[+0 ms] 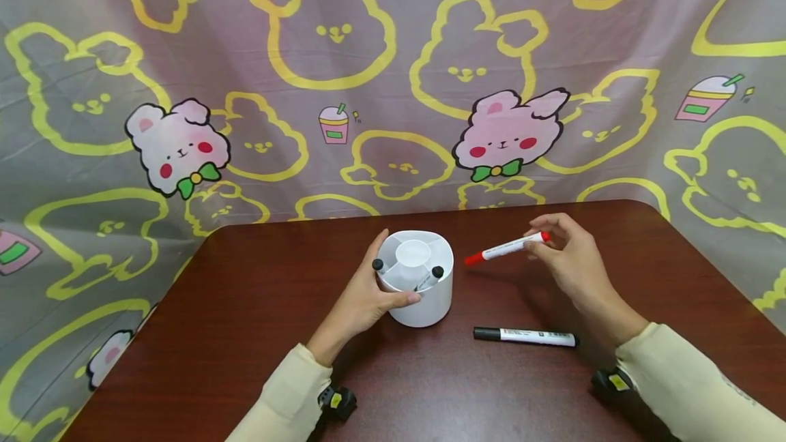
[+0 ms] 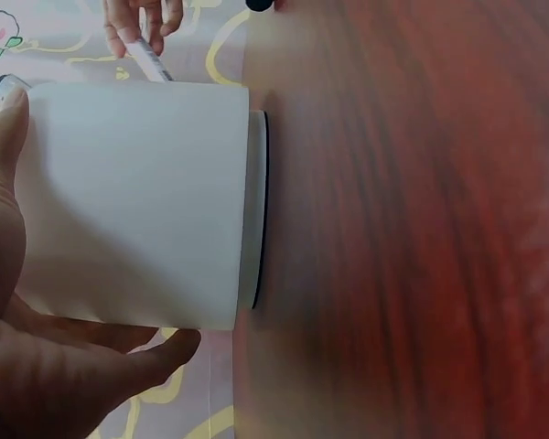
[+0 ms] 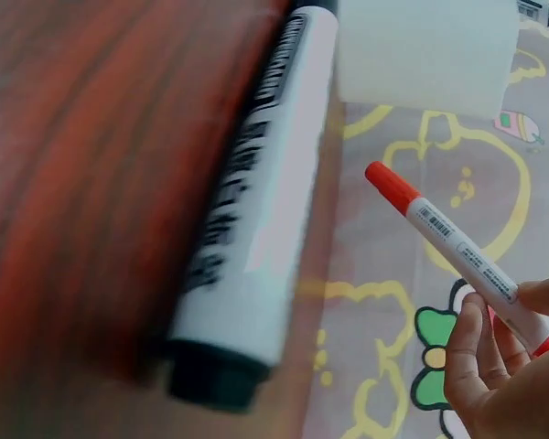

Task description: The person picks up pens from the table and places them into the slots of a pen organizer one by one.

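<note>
Left hand [image 1: 361, 297] curled round the white divided holder [image 1: 422, 311] standing on the table [image 1: 295, 271], thumb across its near side, two black-ended markers [image 1: 433, 277] leaning inside; just right, the red marker [image 1: 503, 249], held aslant with one red end towards the holder but not touching it. Loose black marker [image 1: 535, 337] lies on the table below the right hand [image 1: 574, 258], which pinches the red marker near its other end; step in hand judged as loading the holder, next move calling for more height and a steeper tilt over a compartment.
</note>
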`<state>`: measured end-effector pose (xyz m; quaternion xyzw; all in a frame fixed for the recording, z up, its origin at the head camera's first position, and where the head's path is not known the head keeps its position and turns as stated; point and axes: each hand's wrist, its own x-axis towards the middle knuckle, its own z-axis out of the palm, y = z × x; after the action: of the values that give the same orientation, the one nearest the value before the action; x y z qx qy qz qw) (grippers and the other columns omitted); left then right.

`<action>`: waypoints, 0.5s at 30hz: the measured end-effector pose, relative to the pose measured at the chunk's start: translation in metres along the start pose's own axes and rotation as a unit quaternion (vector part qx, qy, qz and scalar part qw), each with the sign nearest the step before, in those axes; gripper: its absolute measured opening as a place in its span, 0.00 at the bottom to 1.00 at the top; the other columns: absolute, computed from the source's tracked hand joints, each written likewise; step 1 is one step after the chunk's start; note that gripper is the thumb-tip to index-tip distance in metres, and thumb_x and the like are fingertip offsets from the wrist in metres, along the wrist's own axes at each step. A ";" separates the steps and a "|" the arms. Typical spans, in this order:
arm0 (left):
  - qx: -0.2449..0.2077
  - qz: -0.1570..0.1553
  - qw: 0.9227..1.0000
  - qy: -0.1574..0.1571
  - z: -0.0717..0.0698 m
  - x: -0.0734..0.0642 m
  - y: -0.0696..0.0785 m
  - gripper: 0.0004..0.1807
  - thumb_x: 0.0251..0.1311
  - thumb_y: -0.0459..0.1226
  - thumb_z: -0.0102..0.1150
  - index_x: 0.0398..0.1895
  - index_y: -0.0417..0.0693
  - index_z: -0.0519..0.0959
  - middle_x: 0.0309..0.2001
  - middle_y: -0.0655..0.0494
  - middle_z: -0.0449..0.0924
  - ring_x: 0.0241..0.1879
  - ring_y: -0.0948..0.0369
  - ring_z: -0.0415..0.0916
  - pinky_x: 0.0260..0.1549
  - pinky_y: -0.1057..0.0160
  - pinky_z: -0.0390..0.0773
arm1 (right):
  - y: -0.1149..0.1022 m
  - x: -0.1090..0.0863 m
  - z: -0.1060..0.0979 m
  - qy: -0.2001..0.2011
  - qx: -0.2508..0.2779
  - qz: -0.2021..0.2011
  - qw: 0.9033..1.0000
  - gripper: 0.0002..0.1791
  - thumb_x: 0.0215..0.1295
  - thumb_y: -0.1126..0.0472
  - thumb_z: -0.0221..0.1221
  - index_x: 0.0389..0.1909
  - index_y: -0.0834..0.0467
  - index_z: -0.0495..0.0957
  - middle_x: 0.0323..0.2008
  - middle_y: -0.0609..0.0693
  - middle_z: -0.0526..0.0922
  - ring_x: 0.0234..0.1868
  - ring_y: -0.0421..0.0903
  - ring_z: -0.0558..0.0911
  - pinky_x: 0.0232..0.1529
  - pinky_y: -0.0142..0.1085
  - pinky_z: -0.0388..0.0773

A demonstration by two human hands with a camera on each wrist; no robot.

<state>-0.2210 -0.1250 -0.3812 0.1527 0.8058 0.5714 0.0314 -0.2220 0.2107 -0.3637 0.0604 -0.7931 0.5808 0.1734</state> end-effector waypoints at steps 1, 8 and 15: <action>0.003 -0.002 1.000 0.000 0.000 0.000 0.000 0.70 0.46 0.42 0.86 0.86 0.55 0.45 0.75 0.47 0.66 0.71 0.49 0.67 0.74 0.44 0.62 | -0.002 0.001 0.000 0.002 0.012 -0.004 1.000 0.16 0.66 0.75 0.65 0.51 0.63 0.76 0.34 0.30 0.85 0.31 0.35 0.86 0.35 0.28 0.85; 0.008 -0.007 1.000 -0.003 -0.003 0.001 0.001 0.67 0.48 0.39 0.85 0.86 0.53 0.47 0.75 0.47 0.67 0.71 0.50 0.67 0.74 0.44 0.62 | -0.018 0.006 0.001 -0.003 0.134 -0.032 0.991 0.19 0.66 0.78 0.63 0.47 0.53 0.77 0.36 0.36 0.90 0.35 0.34 0.88 0.37 0.28 0.86; 0.001 -0.004 1.000 -0.015 -0.007 0.002 0.001 0.66 0.49 0.37 0.84 0.86 0.51 0.47 0.76 0.47 0.66 0.72 0.50 0.66 0.74 0.45 0.61 | -0.031 0.008 0.000 -0.007 0.178 -0.047 0.983 0.17 0.66 0.79 0.62 0.48 0.57 0.76 0.37 0.40 0.91 0.36 0.36 0.90 0.39 0.29 0.86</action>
<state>-0.2241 -0.1308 -0.3773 0.1580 0.8061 0.5684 0.0461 -0.2202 0.2016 -0.3330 0.1314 -0.6741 0.7038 0.1817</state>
